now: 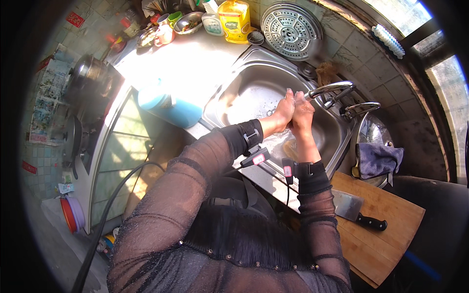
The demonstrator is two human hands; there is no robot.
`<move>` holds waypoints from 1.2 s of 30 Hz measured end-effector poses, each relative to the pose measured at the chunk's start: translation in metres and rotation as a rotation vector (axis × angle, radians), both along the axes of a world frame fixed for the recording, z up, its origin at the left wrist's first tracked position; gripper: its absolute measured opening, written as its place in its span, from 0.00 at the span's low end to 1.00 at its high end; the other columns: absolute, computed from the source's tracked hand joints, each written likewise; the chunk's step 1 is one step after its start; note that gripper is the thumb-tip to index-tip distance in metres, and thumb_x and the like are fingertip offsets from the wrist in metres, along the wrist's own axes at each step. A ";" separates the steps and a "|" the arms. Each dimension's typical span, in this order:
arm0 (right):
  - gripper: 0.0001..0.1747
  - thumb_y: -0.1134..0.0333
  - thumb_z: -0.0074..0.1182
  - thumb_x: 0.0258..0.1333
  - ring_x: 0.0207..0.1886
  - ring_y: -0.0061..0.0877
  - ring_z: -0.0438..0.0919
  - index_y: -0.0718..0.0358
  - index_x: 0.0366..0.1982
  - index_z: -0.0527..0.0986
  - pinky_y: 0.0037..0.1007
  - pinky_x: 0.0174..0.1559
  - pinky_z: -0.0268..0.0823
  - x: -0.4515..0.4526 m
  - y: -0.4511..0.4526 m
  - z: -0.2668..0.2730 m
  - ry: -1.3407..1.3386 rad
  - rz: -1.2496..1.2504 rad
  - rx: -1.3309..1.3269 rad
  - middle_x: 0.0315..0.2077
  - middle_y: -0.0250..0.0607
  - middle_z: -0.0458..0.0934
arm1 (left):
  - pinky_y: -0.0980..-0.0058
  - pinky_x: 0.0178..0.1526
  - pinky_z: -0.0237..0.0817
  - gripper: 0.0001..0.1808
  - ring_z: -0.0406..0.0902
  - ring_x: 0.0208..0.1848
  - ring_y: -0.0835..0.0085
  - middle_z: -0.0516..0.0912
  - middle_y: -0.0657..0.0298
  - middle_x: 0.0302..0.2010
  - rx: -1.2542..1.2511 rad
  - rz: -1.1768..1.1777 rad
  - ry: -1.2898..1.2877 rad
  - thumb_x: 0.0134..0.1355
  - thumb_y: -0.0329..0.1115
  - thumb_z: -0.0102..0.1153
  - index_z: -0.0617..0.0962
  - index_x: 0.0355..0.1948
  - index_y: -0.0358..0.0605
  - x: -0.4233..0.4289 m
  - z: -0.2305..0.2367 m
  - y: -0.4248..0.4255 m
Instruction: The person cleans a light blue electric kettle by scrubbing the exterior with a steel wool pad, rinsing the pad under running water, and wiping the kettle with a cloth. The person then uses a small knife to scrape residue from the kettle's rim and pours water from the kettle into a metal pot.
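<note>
My left hand (284,114) and my right hand (303,112) are pressed together over the stainless steel sink (242,82), under the spout of the chrome faucet (331,87). Water runs over the fingers, and wet glints cover the fingertips. The hands overlap, so whether something small lies between them is hidden. Below the wrists, a yellowish-brown object (290,148) sits in the sink among water and foam; its kind is unclear. Black bands with small devices are strapped on both wrists.
A cleaver (348,207) lies on a wooden cutting board (381,238) at the right. Left of the sink stands a blue plastic container (179,110). Behind it are a yellow detergent bottle (234,22) and a perforated steamer tray (289,32). A grey cloth (379,159) hangs right of the sink.
</note>
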State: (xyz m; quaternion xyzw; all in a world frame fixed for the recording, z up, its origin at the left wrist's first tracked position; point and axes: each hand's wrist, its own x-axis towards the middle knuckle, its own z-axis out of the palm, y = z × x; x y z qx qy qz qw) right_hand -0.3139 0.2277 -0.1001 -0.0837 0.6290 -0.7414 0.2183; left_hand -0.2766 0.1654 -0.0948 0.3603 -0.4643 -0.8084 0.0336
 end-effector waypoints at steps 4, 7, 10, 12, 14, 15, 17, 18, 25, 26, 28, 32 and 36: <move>0.19 0.56 0.48 0.71 0.31 0.19 0.73 0.66 0.37 0.77 0.28 0.33 0.68 -0.015 -0.001 -0.009 -0.302 0.017 0.117 0.28 0.32 0.76 | 0.65 0.36 0.69 0.41 0.77 0.39 0.68 0.81 0.59 0.38 -0.323 -0.137 -0.012 0.72 0.68 0.27 0.80 0.46 0.40 0.003 -0.019 -0.004; 0.19 0.55 0.48 0.71 0.33 0.22 0.77 0.66 0.43 0.76 0.28 0.35 0.71 -0.018 0.000 -0.018 -0.347 0.007 -0.216 0.32 0.33 0.78 | 0.68 0.34 0.70 0.40 0.78 0.34 0.71 0.81 0.62 0.36 -0.613 -0.106 0.153 0.72 0.68 0.27 0.81 0.43 0.44 0.000 -0.027 -0.009; 0.22 0.57 0.42 0.71 0.49 0.28 0.77 0.64 0.55 0.73 0.30 0.52 0.69 -0.004 0.010 -0.019 -0.032 0.164 -0.184 0.47 0.40 0.77 | 0.67 0.41 0.72 0.37 0.79 0.37 0.70 0.82 0.62 0.38 -0.189 -0.090 0.171 0.72 0.66 0.30 0.80 0.41 0.44 -0.005 -0.024 -0.024; 0.26 0.56 0.38 0.71 0.68 0.35 0.65 0.63 0.63 0.69 0.35 0.69 0.54 0.014 0.014 -0.015 0.085 0.219 -0.014 0.61 0.46 0.71 | 0.65 0.47 0.73 0.32 0.80 0.40 0.68 0.82 0.61 0.40 0.380 -0.019 0.074 0.72 0.64 0.36 0.76 0.42 0.45 -0.010 -0.016 -0.042; 0.28 0.55 0.41 0.71 0.72 0.39 0.60 0.62 0.65 0.67 0.37 0.72 0.47 0.031 0.008 -0.010 0.369 0.232 0.077 0.65 0.51 0.66 | 0.62 0.53 0.71 0.31 0.78 0.47 0.68 0.82 0.61 0.43 0.424 0.205 -0.011 0.72 0.64 0.37 0.73 0.49 0.46 -0.009 -0.011 -0.047; 0.28 0.54 0.43 0.71 0.74 0.41 0.57 0.61 0.66 0.67 0.38 0.74 0.44 0.035 0.006 -0.007 0.529 0.259 0.150 0.68 0.54 0.63 | 0.61 0.54 0.70 0.30 0.77 0.49 0.69 0.82 0.62 0.45 0.449 0.218 -0.015 0.72 0.63 0.39 0.73 0.52 0.47 -0.005 -0.008 -0.046; 0.26 0.56 0.46 0.70 0.73 0.46 0.56 0.59 0.65 0.69 0.40 0.74 0.43 0.029 -0.001 -0.002 0.622 0.229 0.189 0.68 0.55 0.61 | 0.61 0.59 0.67 0.28 0.76 0.54 0.69 0.81 0.65 0.51 0.620 0.166 0.168 0.72 0.62 0.39 0.75 0.53 0.51 0.002 -0.003 -0.032; 0.26 0.57 0.46 0.70 0.73 0.47 0.56 0.58 0.64 0.70 0.41 0.74 0.42 0.023 -0.003 0.000 0.626 0.179 0.223 0.68 0.55 0.62 | 0.62 0.59 0.66 0.27 0.76 0.54 0.70 0.82 0.67 0.49 0.618 0.050 0.144 0.71 0.63 0.38 0.76 0.49 0.53 0.009 -0.001 -0.023; 0.27 0.67 0.52 0.63 0.67 0.52 0.64 0.61 0.63 0.68 0.46 0.69 0.54 0.011 0.027 -0.003 1.255 0.323 0.296 0.64 0.55 0.67 | 0.60 0.64 0.65 0.38 0.74 0.59 0.57 0.77 0.52 0.59 0.582 0.034 0.035 0.72 0.66 0.29 0.72 0.58 0.42 0.013 0.023 -0.036; 0.23 0.69 0.51 0.62 0.63 0.51 0.67 0.63 0.60 0.69 0.46 0.65 0.57 0.014 0.029 -0.005 1.172 0.327 0.244 0.60 0.54 0.70 | 0.60 0.64 0.65 0.39 0.74 0.59 0.57 0.77 0.51 0.59 0.531 0.033 -0.022 0.72 0.66 0.29 0.72 0.58 0.41 0.012 0.022 -0.035; 0.17 0.72 0.51 0.62 0.56 0.51 0.71 0.65 0.52 0.71 0.46 0.59 0.62 0.020 0.027 -0.006 1.089 0.296 0.219 0.53 0.53 0.74 | 0.62 0.62 0.67 0.38 0.76 0.55 0.61 0.80 0.53 0.55 0.439 0.028 -0.137 0.71 0.67 0.31 0.76 0.52 0.41 0.012 0.018 -0.031; 0.08 0.72 0.49 0.64 0.48 0.50 0.74 0.66 0.43 0.71 0.46 0.49 0.66 0.025 0.012 -0.005 0.927 0.103 0.271 0.43 0.52 0.77 | 0.67 0.55 0.69 0.34 0.79 0.48 0.67 0.83 0.58 0.45 0.394 0.047 -0.060 0.72 0.64 0.33 0.79 0.44 0.44 0.010 0.010 -0.022; 0.12 0.64 0.46 0.69 0.39 0.50 0.77 0.66 0.39 0.74 0.43 0.42 0.69 0.024 0.002 -0.002 0.762 -0.102 0.248 0.35 0.51 0.79 | 0.69 0.46 0.68 0.25 0.78 0.42 0.68 0.82 0.62 0.40 0.263 0.079 0.006 0.73 0.53 0.38 0.80 0.40 0.44 0.005 0.001 -0.012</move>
